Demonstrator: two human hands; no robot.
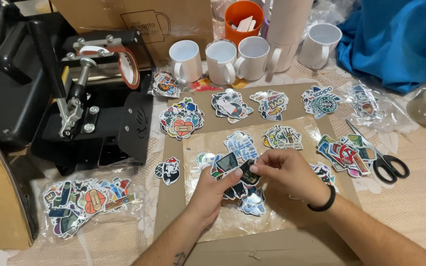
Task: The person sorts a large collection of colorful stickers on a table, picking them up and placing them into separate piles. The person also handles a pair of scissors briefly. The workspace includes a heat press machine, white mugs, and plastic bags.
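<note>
My left hand (212,191) pinches a small stack of stickers (227,164) above a clear plastic sleeve (252,148) on a brown cardboard sheet (173,197). My right hand (286,173), with a black band at the wrist, grips a dark sticker (246,168) at the stack's right edge. More loose stickers (252,203) lie just under both hands. Sorted sticker piles (181,118) are spread over the cardboard beyond my hands.
A black mug heat press (94,98) stands at the left. Several white mugs (220,60) line the back, with an orange cup (243,17) behind. Black-handled scissors (385,162) lie at right, a bag of stickers (82,202) at lower left, blue cloth (400,39) top right.
</note>
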